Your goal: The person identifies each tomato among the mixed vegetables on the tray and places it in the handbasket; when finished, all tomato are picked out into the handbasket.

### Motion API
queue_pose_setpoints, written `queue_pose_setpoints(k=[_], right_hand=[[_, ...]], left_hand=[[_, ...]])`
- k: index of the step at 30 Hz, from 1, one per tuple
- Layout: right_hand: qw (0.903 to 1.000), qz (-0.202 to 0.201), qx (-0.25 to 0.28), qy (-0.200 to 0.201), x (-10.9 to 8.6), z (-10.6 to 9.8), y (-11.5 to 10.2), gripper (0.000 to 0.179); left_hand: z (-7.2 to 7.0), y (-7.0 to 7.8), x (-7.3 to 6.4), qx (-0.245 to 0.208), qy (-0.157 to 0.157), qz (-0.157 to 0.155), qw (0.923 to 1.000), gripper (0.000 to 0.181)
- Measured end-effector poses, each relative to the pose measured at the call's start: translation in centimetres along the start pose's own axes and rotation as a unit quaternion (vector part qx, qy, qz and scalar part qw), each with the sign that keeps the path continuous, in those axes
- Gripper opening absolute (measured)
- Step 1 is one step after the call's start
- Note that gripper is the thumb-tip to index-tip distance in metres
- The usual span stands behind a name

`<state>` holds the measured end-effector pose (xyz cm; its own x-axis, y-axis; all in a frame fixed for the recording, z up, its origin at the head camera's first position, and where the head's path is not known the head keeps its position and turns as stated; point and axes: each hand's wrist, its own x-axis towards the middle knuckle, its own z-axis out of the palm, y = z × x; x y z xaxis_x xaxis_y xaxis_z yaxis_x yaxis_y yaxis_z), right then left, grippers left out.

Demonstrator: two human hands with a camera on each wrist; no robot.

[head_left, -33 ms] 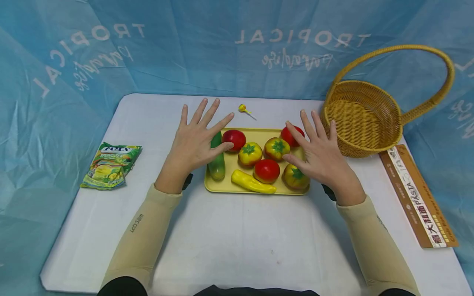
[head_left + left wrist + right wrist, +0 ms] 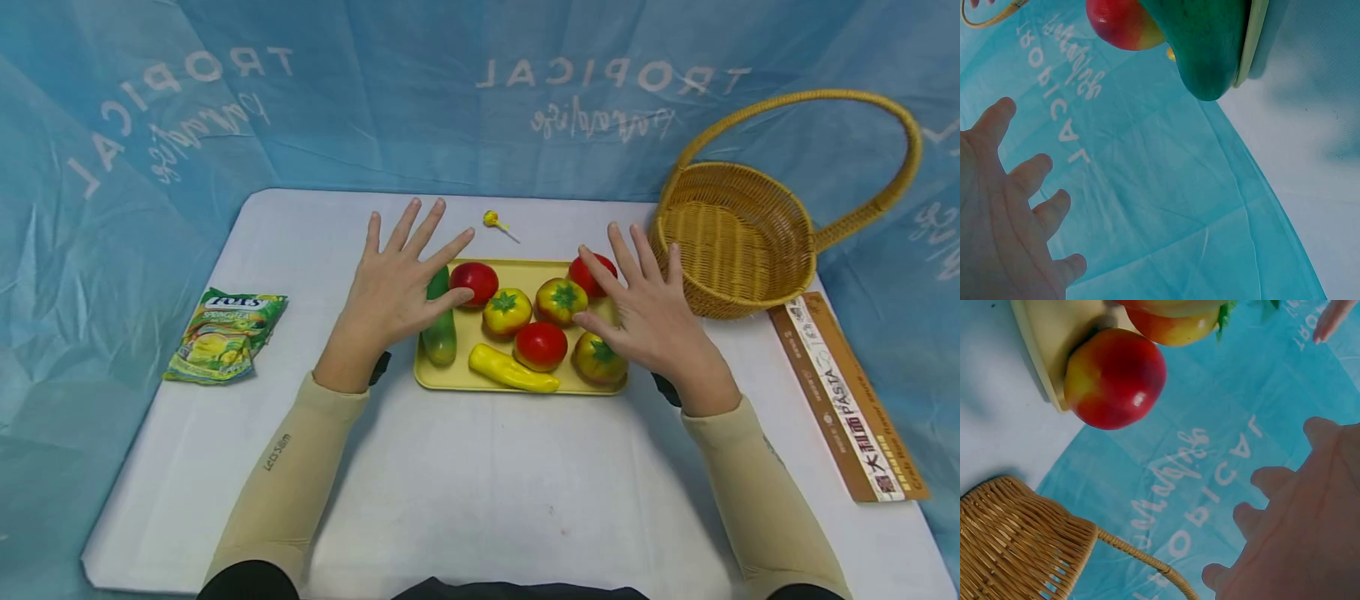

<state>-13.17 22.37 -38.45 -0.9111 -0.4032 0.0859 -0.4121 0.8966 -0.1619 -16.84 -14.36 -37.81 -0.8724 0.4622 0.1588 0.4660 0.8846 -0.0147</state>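
Left hand and right hand: both spread, gripping nothing, above the left and right sides of a yellow tray. On it: one cucumber, left; one yellow pepper, near side; three red fruits; three green-topped fruits. Assessed as light, stiff, slightly slippery, hardly fragile; grasp round the middle. Elsewhere: one lollipop, one snack packet, one wicker basket, one pasta box.

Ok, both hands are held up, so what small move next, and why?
I'd probably lower the right hand toward the green-leaved fruit at the near right corner of the tray: that hand's fingers are spread and hold nothing, and the head view shows that fruit close by.
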Motion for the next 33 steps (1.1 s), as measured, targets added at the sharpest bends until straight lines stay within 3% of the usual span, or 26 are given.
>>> queue_pose_setpoints(k=[22, 33], right_hand=[[0.9993, 0.022, 0.029, -0.013, 0.1, -0.6, 1.6, 0.086], [0.9971, 0.015, 0.075, 0.009, 0.4, -0.5, 3.1, 0.083]], left_hand=[[-0.3, -0.3, -0.1, -0.016, 0.011, -0.006, 0.9998, 0.079], [0.1, -1.4, -0.3, -0.044, -0.012, -0.024, 0.9987, 0.077]])
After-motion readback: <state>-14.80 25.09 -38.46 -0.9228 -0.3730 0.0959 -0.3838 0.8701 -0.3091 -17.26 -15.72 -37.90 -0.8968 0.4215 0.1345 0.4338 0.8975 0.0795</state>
